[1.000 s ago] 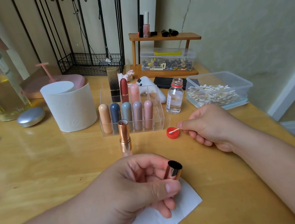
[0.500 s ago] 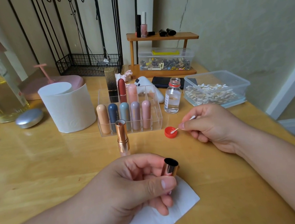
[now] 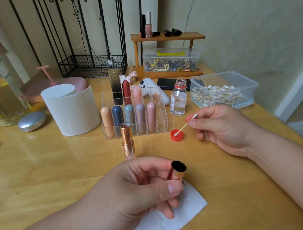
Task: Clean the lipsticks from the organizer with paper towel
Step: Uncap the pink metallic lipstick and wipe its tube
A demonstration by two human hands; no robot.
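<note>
Eight lipsticks (image 3: 130,117) in organizer (image 3: 162,122), one copper lipstick (image 3: 127,139) outside; left hand (image 3: 137,189) grips gold cap (image 3: 178,170), right hand (image 3: 222,127) pinches swab (image 3: 183,127).

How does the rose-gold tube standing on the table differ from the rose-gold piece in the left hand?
The tube stands upright on the table, untouched; the cap is tilted, pinched by the left hand. The tube's top looks pale; the cap's mouth is black. Both are shiny rose-gold.
</note>
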